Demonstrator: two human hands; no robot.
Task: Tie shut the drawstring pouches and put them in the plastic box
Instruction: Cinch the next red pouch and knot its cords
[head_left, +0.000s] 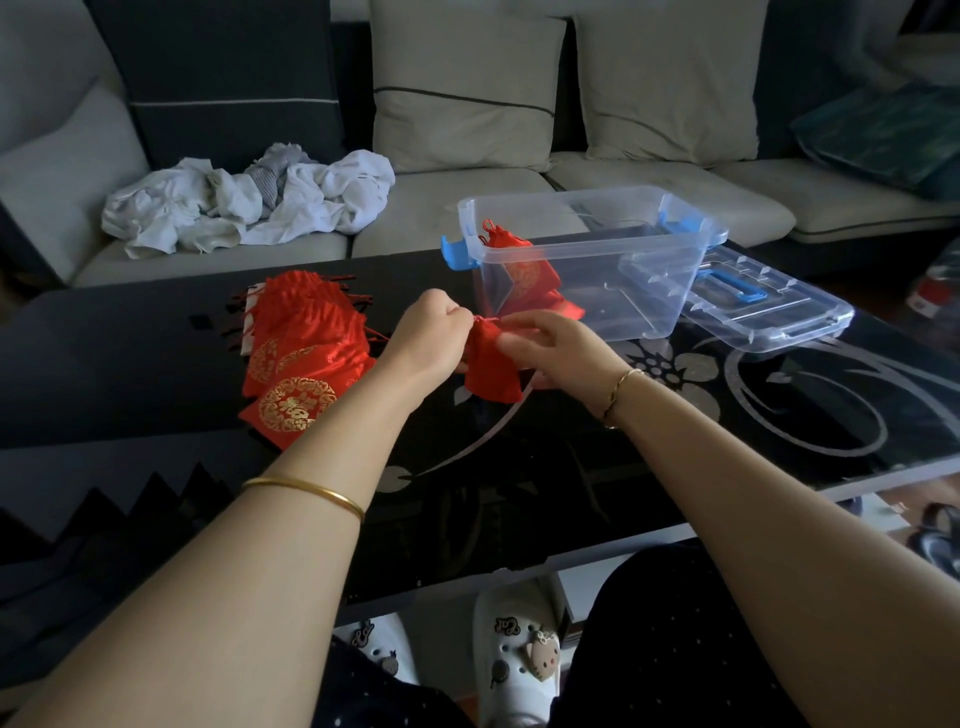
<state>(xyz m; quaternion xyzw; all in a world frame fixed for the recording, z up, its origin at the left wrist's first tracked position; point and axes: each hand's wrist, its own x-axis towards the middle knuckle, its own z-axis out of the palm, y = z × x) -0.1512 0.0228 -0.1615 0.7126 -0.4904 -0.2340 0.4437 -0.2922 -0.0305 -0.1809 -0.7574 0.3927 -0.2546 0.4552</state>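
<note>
A small red drawstring pouch (488, 366) hangs between both hands above the black glass table (156, 364). My left hand (428, 340) pinches its cord at the gathered neck. My right hand (556, 351) grips the pouch's right side and the other cord end. A pile of several red pouches with gold print (304, 353) lies on the table to the left. The clear plastic box (587, 249) with blue latches stands behind my hands, and two red pouches (524, 275) lie in its left end.
The box's clear lid (763, 301) with a blue handle lies to the right of the box. Behind the table is a sofa with cushions and a heap of white cloth (249, 200). White clogs (519, 654) show under the table's near edge.
</note>
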